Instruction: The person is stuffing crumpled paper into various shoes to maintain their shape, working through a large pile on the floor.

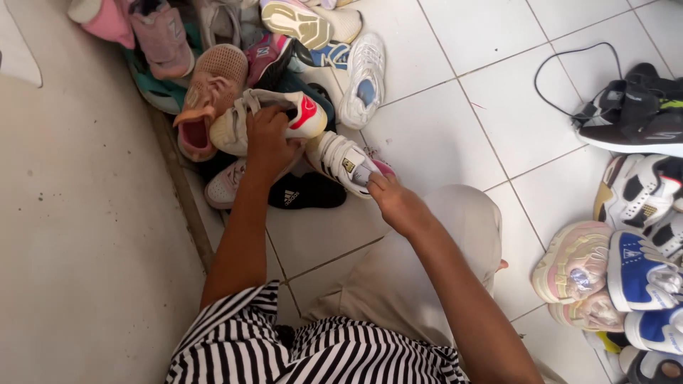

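The left arm stretches forward from the striped sleeve (235,327), almost straight, and the left hand (269,139) lies palm down on a cream sneaker with a red patch (284,117); its fingers curl over the middle of this shoe and grasp it. The shoe rests on top of the pile, just against the grey wall (85,213). Behind the left hand stand a salmon mesh shoe (210,89) and a pink boot (162,35). Under the wrist are a pale pink shoe (226,186) and a black slipper (306,192), partly hidden by the forearm.

The right arm comes over the beige trouser knee (434,242), bent at the elbow. The right hand (395,203) pinches the heel end of a white sneaker with black stripes (345,162), which lies between both hands, touching the cream one. Beyond it, a white shoe with a blue insole (363,75) lies on the white tile floor (455,135). Well to the right of the right hand lie black sandals (633,114) with a thin cable (569,53), and below them a second group of shoes (626,270).
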